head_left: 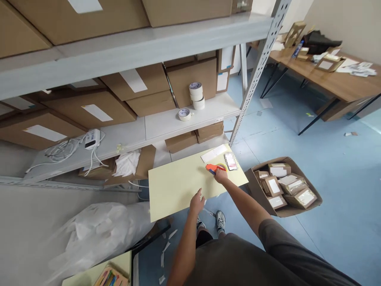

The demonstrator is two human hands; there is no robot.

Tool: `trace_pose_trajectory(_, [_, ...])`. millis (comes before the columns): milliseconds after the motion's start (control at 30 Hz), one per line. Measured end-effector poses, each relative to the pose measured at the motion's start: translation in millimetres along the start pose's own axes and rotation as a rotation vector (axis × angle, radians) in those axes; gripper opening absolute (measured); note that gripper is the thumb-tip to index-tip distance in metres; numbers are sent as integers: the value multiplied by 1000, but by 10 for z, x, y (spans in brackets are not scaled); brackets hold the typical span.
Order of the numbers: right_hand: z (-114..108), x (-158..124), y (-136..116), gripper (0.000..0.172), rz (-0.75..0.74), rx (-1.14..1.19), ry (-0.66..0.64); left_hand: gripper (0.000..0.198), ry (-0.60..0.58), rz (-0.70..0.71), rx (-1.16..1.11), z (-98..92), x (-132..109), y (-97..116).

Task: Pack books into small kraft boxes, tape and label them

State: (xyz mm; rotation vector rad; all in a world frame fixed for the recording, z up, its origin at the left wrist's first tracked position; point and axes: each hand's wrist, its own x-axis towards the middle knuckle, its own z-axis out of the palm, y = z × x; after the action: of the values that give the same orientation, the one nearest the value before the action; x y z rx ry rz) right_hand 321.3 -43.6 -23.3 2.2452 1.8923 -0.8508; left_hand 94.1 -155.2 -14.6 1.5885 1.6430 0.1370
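Directly ahead in the head view, a pale yellow table serves as the landmark. At its far right corner the right hand is closed around an orange tool with a blue part, pressed low against the tabletop, probably so that it stays steady. Just beyond it on the same corner lie a white slip and a blurred card, within easy reach. The left hand rests near the table's near edge, fingers loosely spread and holding nothing, seemingly bracing. Right of the table an open carton of small parcels sits on the floor. Behind the table, tape rolls and white cables lie on a shelf; left of it slumps a plastic bag.
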Motion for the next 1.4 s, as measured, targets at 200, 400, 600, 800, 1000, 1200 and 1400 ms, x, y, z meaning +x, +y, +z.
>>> trace_pose_trajectory(200, [-896, -139, -412, 34, -192, -70, 230, 57, 109, 134, -92, -483, 200, 238])
trace_pose_trajectory(400, [-1595, -474, -777, 32, -522, -89, 466, 43, 374, 346, -298, -1503, 363, 543])
trace_pose_trajectory(600, [-2001, -866, -1166, 32, -670, -39, 483, 46, 507, 651, -396, -2745, 358, 937])
trace_pose_trajectory(800, [-2128, -1077, -1492, 30, -754, -1, 473, 22, 374, 796, -340, -3311, 256, 1086])
trace_pose_trajectory(1000, [-2102, -1152, -1845, 31, -699, 38, 397, 22, 593, 838, -179, -3558, 121, 927])
trace_pose_trajectory(1200, [-2280, -1165, -2127, 31, -739, 107, 370, 21, 735, 783, -164, -3893, 47, 766])
trace_pose_trajectory(1400, [-2428, -948, -2187, 34, -730, 156, 234, 23, 740, 749, -100, -4154, 36, 737])
